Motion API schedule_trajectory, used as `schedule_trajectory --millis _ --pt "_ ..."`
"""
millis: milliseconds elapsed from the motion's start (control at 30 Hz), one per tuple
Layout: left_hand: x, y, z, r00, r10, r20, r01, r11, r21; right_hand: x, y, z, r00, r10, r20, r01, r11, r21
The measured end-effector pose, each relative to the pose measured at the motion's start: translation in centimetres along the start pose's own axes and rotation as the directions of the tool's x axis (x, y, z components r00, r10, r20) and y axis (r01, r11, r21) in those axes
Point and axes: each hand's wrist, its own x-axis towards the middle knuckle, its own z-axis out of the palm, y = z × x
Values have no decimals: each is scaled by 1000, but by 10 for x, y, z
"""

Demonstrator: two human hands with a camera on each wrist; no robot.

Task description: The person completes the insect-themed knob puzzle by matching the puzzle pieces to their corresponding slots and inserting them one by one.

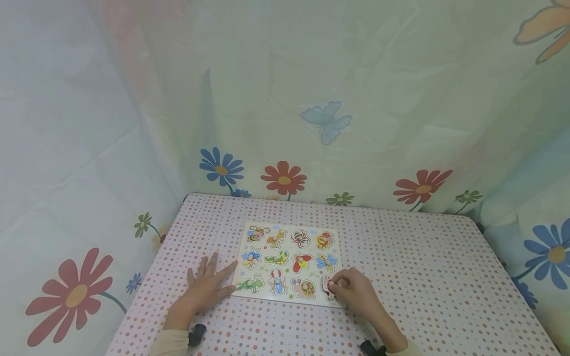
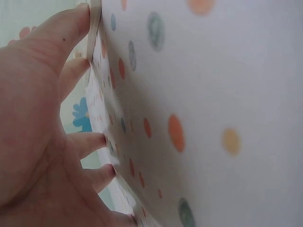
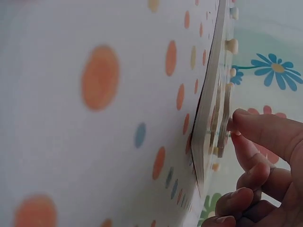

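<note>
A wooden peg puzzle board (image 1: 285, 298) with bright insect pieces lies flat on the table. My right hand (image 1: 359, 294) is at its lower right corner. Thumb and forefinger pinch the small knob of a puzzle piece (image 3: 224, 124) there, mostly covered by the fingers in the head view. In the right wrist view that piece stands slightly off the board's face, close over it. My left hand (image 1: 202, 287) lies spread at the board's left side, thumb and forefinger tips touching its edge. The other fingers rest on the tablecloth.
A tablecloth with coloured dots (image 1: 427, 277) covers the table. Several pieces, such as the snail piece (image 1: 304, 288) and the beetle piece (image 1: 278, 283), sit in the board with knobs standing up. Behind the table hangs a flower-printed curtain (image 1: 378, 123).
</note>
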Motion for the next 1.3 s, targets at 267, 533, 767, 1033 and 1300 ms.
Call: schedule_trajectory --millis 267,533,767,1033,1300 --pt "0 1 0 1000 -1 0 1 1000 10 -1 -1 2 1000 -7 20 7 1000 -16" --pt "0 1 1 1000 -5 3 5 1000 9 1 0 5 999 4 38 -3 1000 -19" --pt "0 2 1 1000 -8 9 8 1000 -5 1 0 6 999 16 46 -16 1000 -14" --pt "2 2 2 999 -28 19 28 1000 -8 2 1 6 999 14 50 -12 999 -37" --pt "1 3 -1 999 -35 25 36 999 -10 1 -1 7 999 5 41 -4 1000 -31"
